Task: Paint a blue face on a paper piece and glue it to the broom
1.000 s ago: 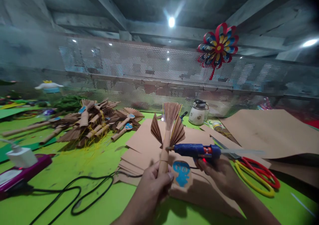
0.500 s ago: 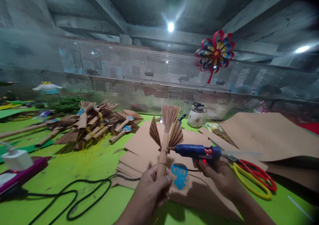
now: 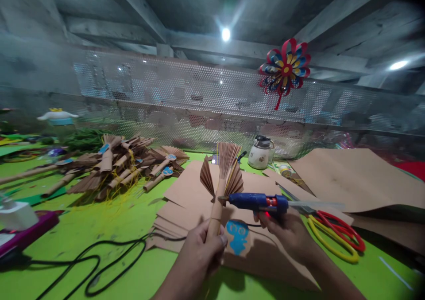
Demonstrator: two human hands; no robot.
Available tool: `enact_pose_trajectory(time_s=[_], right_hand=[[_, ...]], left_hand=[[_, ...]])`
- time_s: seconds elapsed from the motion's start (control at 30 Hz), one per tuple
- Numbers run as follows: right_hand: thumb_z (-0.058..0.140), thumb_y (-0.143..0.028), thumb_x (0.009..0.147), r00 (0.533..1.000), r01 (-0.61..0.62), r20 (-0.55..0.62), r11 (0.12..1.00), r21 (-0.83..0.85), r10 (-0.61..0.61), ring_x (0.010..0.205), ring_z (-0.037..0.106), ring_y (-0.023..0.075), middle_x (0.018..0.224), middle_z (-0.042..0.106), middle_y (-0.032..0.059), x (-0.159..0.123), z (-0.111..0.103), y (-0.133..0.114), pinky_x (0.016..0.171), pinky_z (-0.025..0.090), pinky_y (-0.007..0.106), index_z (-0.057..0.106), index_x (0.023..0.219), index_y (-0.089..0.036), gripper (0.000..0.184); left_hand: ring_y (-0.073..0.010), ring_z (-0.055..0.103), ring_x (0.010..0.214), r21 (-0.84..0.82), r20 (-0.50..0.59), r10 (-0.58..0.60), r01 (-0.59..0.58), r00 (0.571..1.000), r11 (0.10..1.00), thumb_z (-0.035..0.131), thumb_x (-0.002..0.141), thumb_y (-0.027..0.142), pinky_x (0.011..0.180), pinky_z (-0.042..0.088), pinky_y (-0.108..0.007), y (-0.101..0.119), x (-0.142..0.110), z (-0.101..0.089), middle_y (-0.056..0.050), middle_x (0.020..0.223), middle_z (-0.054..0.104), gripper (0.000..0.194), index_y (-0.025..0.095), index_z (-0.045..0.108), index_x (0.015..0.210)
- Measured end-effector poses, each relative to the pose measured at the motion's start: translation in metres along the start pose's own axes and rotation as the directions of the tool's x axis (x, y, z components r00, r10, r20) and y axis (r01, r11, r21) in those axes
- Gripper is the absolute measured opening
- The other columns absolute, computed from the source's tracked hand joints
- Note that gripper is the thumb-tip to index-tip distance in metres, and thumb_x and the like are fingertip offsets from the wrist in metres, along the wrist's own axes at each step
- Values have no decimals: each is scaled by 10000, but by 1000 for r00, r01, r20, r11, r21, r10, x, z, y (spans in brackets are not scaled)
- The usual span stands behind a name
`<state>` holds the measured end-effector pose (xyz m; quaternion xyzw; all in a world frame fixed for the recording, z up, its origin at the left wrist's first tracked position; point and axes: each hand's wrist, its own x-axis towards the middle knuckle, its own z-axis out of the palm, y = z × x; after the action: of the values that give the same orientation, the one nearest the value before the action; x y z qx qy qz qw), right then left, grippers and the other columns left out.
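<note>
My left hand [image 3: 202,253] is closed around the lower end of a brown paper craft [image 3: 217,211], a rolled tube topped with pleated paper fans, held upright. My right hand [image 3: 290,235] grips a blue hot glue gun [image 3: 257,202] from the right, with a clear glue stick out of its back and a red light near the trigger. Its nozzle meets the tube just below the fans; whether glue is coming out is too small to tell. Beside my left thumb is a brown paper piece with a blue cartoon figure [image 3: 237,238].
Brown paper sheets [image 3: 179,211] lie under my hands on the green table [image 3: 126,222]. Scissors with red and yellow handles [image 3: 335,240] are at the right. Similar paper crafts [image 3: 116,165] are piled left, near a black cable [image 3: 96,258] and purple power strip [image 3: 40,229]. A white jug [image 3: 258,154] stands behind.
The glue gun has shifted slightly left along with my right hand, its nozzle still at the tube. My left hand keeps its hold on the paper craft. The whole view has shifted a little.
</note>
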<state>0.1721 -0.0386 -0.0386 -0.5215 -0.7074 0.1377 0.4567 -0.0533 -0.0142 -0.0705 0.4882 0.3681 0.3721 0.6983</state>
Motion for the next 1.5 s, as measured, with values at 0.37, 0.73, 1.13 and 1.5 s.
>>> enact_pose_trajectory(time_s=[0.37, 0.73, 1.13, 1.5], right_hand=[[561, -485, 898, 989, -98, 117, 988, 116, 84, 609, 585, 179, 644, 638, 49, 1, 3, -9, 574, 491, 269, 680, 732, -157, 387], [588, -495, 884, 992, -114, 78, 976, 183, 101, 551, 478, 138, 596, 556, 25, -1, 6, -2, 528, 425, 252, 678, 723, -144, 397], [587, -486, 899, 994, -109, 48, 973, 202, 101, 556, 461, 131, 618, 554, 22, 0, 9, 1, 547, 411, 255, 682, 766, -143, 380], [563, -455, 920, 993, -93, 90, 967, 238, 74, 580, 411, 125, 634, 499, 2, -1, 10, -3, 539, 367, 250, 621, 771, -154, 341]], left_hand=[[-63, 322, 435, -14, -20, -16, 15, 1000, 1000, 754, 665, 507, 423, 198, -207, -1, 1, -1, 63, 536, 433, 403, 176, 552, 777], [-47, 334, 472, -80, -4, -45, 45, 999, 996, 770, 648, 434, 423, 186, -171, 14, -10, 3, 46, 556, 455, 362, 153, 565, 750], [-26, 286, 437, -131, 35, -37, 41, 999, 991, 755, 688, 392, 388, 160, -150, 13, -10, 3, 55, 547, 435, 324, 153, 549, 764], [-12, 272, 413, -171, 54, -48, 57, 997, 984, 738, 723, 346, 351, 156, -125, 14, -10, 1, 47, 560, 462, 278, 140, 565, 795]])
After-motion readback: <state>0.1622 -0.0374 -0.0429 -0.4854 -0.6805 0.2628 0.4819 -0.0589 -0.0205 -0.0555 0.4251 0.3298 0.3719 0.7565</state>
